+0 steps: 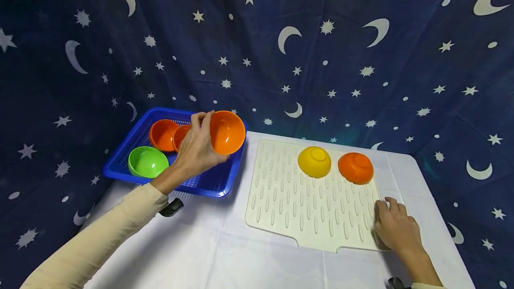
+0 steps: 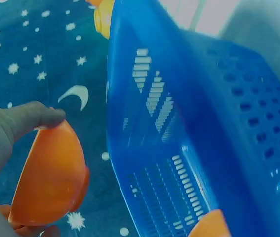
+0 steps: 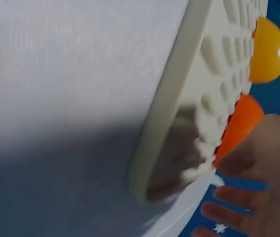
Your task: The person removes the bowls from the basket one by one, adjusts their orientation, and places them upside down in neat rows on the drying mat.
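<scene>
My left hand [image 1: 196,148] grips an orange bowl [image 1: 227,132] by its rim, tilted on its side above the right end of the blue basket [image 1: 120,164]. In the left wrist view the same orange bowl [image 2: 51,182] sits under my thumb beside the basket's wall [image 2: 189,128]. Inside the basket lie a green bowl [image 1: 147,162] and two orange bowls [image 1: 163,134]. A yellow bowl [image 1: 314,161] and an orange bowl [image 1: 355,168] stand upside down on the cream ribbed mat [image 1: 305,204]. My right hand [image 1: 395,229] rests flat on the mat's right front corner, fingers straight.
A white cloth covers the table [image 1: 225,253]. A dark blue curtain with moons and stars [image 1: 321,48] hangs behind and at both sides. The table's right edge runs close to my right hand.
</scene>
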{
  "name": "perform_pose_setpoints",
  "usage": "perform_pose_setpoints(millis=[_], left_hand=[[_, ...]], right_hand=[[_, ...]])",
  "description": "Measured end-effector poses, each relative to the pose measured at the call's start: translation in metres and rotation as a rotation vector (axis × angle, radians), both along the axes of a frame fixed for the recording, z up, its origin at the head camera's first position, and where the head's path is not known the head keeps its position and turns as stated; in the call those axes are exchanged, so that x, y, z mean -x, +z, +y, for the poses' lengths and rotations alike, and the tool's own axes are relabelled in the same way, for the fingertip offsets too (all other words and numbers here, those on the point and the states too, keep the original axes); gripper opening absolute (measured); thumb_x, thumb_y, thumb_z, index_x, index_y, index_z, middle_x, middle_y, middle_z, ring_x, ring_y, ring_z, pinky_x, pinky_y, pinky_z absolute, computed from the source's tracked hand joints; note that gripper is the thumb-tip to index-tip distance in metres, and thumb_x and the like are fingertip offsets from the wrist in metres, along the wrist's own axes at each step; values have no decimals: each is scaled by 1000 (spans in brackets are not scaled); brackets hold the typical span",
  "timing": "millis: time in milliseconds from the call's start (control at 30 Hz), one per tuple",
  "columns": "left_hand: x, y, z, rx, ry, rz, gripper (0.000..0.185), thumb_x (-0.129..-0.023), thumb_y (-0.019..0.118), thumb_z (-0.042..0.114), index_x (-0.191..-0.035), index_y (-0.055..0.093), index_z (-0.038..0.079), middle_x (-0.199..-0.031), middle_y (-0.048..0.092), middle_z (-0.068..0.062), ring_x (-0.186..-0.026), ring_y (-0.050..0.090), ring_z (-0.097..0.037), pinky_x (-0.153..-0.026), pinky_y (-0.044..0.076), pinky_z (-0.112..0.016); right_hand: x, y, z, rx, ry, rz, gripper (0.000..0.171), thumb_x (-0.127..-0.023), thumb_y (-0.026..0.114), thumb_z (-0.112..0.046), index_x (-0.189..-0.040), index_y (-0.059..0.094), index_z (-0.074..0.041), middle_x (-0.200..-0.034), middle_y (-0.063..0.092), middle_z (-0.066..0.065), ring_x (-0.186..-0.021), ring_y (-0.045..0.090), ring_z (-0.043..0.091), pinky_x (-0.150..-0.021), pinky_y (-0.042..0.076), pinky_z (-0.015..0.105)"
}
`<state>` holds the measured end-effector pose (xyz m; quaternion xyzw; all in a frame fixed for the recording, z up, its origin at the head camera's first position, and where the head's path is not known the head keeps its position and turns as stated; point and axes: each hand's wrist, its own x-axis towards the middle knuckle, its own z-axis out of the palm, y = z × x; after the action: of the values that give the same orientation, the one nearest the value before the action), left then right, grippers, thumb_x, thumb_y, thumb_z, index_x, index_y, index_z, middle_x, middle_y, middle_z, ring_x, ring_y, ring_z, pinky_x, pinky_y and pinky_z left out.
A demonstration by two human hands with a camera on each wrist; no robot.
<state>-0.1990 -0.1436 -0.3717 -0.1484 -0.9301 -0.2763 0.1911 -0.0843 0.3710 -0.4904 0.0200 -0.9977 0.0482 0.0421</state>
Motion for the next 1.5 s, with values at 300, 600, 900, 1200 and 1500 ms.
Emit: perform_pose_setpoints(millis=[300,600,900,1200,1500], left_hand=[[-16,-7,17,85,-100,147,119,-54,98,20,-152,33,-1,-137,34,-24,-100,60,-42,-82,58,-50],[-24,-16,32,142,-159,176,115,-60,97,20,-152,31,-2,-140,33,-25,-101,59,-40,-88,57,-48],[-37,-30,54,188,-238,274,107,-64,96,21,-149,36,-6,-136,38,-26,-107,60,-39,-94,54,-44],[-48,-47,79,219,-314,290,101,-67,95,24,-147,39,-5,-136,42,-26,-107,61,-36,-99,52,-41],[-49,-60,97,359,-396,531,67,-84,84,10,-137,48,-9,-132,47,-26,-122,55,-36,-109,41,-38]], right_hand=[[2,29,-46,285,-59,79,29,-100,52,-21,-117,67,-3,-99,71,14,-88,67,35,-66,52,58],[6,34,-74,402,-39,-50,29,-102,54,-26,-118,70,-8,-99,72,8,-86,67,27,-69,52,50],[18,30,-112,531,18,-109,25,-102,59,-24,-118,70,-8,-102,71,5,-89,66,24,-77,53,47],[33,22,-146,601,30,-123,20,-99,60,-21,-112,72,-12,-95,70,-3,-88,65,19,-75,50,40],[39,20,-163,1059,303,-343,45,-112,27,-21,-135,58,2,-128,65,16,-115,61,37,-101,46,56]])
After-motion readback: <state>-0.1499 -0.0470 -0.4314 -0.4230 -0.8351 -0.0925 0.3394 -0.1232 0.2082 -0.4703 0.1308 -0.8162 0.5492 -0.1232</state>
